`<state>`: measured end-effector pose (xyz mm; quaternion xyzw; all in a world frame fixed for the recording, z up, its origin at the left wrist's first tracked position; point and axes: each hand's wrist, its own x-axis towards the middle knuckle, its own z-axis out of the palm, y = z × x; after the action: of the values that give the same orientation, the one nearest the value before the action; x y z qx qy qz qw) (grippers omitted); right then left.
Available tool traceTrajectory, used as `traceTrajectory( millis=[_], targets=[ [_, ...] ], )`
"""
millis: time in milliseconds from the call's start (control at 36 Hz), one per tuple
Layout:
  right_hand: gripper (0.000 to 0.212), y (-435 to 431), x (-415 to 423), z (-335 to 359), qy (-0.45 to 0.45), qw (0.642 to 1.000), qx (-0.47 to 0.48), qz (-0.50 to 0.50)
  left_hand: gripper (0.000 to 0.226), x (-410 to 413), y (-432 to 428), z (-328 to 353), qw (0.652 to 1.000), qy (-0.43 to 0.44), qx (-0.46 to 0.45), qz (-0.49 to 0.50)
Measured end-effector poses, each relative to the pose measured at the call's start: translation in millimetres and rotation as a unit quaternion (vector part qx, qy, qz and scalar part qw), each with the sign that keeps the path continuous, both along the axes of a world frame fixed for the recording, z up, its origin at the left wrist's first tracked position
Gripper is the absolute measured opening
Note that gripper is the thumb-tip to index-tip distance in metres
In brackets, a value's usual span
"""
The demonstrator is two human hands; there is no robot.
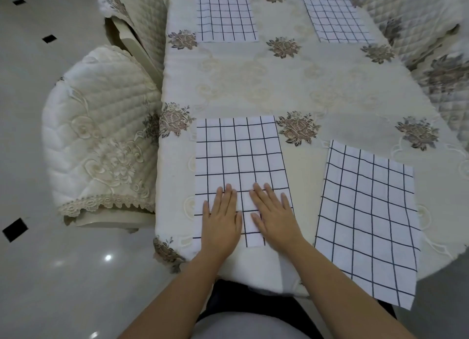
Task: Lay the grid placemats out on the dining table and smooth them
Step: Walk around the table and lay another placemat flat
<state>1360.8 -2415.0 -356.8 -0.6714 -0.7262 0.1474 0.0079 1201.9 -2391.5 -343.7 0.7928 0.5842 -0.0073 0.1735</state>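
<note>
Palms down: left hand (222,219) and right hand (275,216) lie side by side, fingers straight, pressing the near-left placemat (238,155) and gripping nothing. I read this as the smoothing step on that mat, which sits square by the front edge of the dining table (253,79). Far-left placemat (225,16) and far-right placemat (337,18) look flat. Near-right placemat (368,219) lies skewed, its near corner hanging past the edge. Next, I'd say: sweep palms outward here, then square the skewed mat and press it.
</note>
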Motion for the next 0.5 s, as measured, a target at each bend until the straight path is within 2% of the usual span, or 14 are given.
traceTrajectory(
  millis=[111,194,389,500],
  targets=[
    [0.067,-4.2,21.5,-4.5,0.006,0.998,0.023,-0.057,0.054,-14.8,7.7,-2.2,1.0,-0.013,0.002,0.027],
    [0.077,-9.6,37.6,-1.1,0.008,0.996,0.0,-0.089,0.058,-28.9,15.7,-7.6,0.999,-0.018,-0.006,0.037],
    [0.085,-5.4,38.8,7.4,0.013,0.992,0.003,-0.126,0.064,-43.0,30.3,-9.7,1.0,-0.021,0.0,0.009],
    [0.055,17.3,18.5,17.5,0.022,0.986,0.065,-0.151,0.055,-33.8,40.0,-1.1,1.0,-0.006,0.002,0.002]
  ],
)
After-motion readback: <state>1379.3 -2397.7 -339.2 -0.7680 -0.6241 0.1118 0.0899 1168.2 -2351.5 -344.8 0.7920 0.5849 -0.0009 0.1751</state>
